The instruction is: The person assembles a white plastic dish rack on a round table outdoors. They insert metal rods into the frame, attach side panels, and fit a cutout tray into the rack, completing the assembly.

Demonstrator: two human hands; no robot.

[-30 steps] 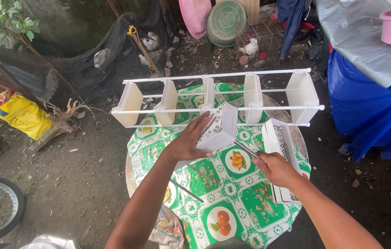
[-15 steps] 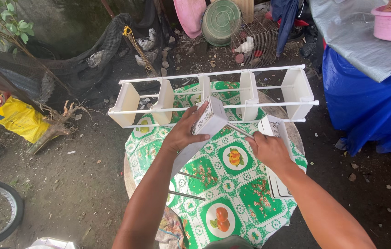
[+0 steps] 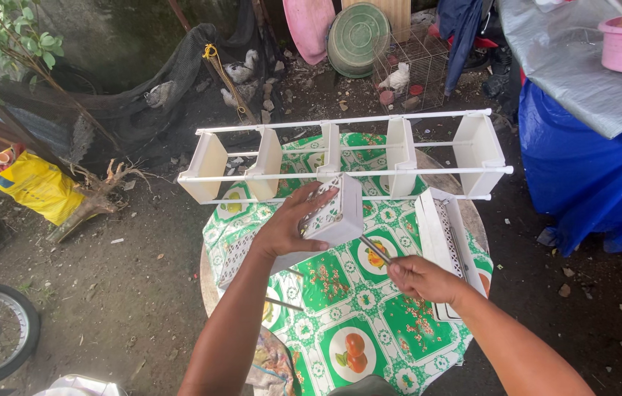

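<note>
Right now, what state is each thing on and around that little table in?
White rack frame: lying across the table, five panels joined by rods.
Loose white panel: lifted, gripped by left hand.
Thin rod: pinched in right hand, tip at the panel.
Spare panels: stacked flat on the green tablecloth.
Wire cage: closed, white bird inside.

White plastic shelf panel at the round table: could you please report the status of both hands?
Left hand grips white perforated plastic panel. Right hand holds thin metal rod against it. White rack frame lies beyond, apart.
</note>
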